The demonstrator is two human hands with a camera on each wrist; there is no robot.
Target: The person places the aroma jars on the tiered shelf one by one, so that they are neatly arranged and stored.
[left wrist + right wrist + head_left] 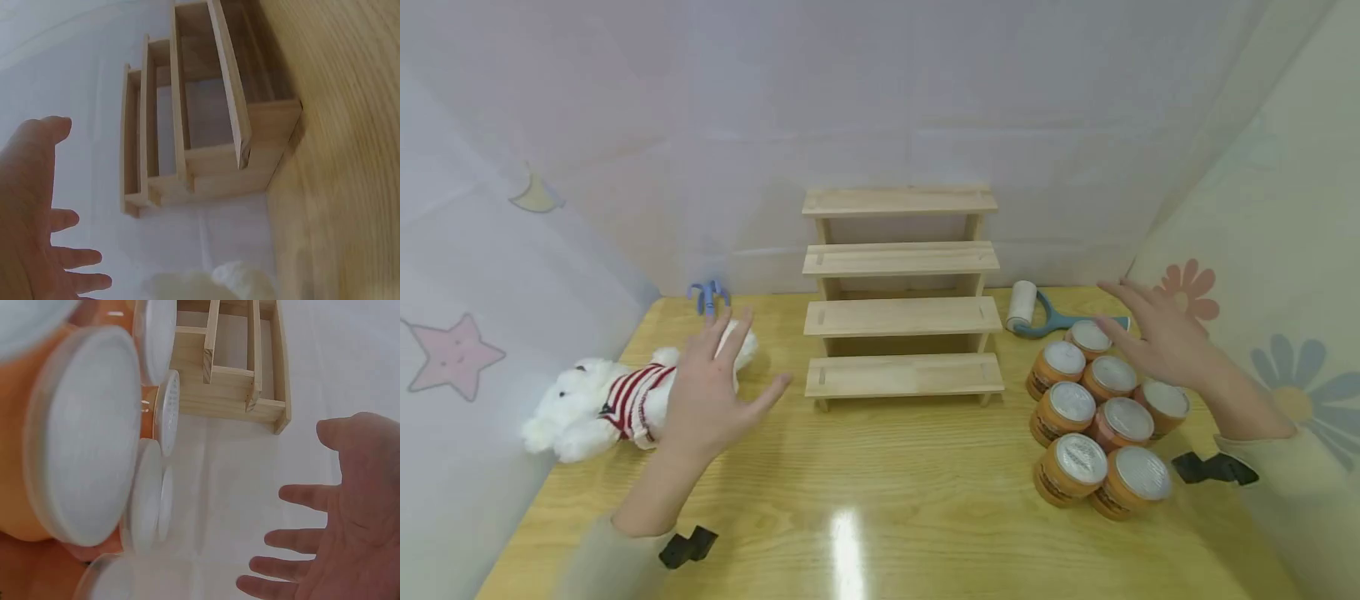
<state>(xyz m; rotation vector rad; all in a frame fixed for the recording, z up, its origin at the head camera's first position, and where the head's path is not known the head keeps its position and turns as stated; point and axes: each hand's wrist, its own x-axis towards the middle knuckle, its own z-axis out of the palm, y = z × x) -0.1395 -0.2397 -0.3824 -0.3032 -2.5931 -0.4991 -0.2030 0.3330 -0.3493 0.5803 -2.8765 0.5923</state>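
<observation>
My left hand (706,398), fingers spread, hangs over a white plush dog (580,404) in a red-and-white striped top and hides part of it. Across the table, my right hand (1165,337) is held with fingers extended above the back of a cluster of orange jars (1075,404) with pale lids. Both hands hold nothing. In the right wrist view, jar lids (87,437) loom large beside the extended fingers (294,540). The left wrist view has the left hand (31,219) apart from a stepped wooden shelf (231,125).
The tiered wooden shelf (902,317) stands at the table's back centre, its steps bare. Right of it lies a lint roller (1022,304) with a blue handle. A blue pronged object (708,296) is at the back left. Printed cloth walls (865,83) border the wooden table (865,467).
</observation>
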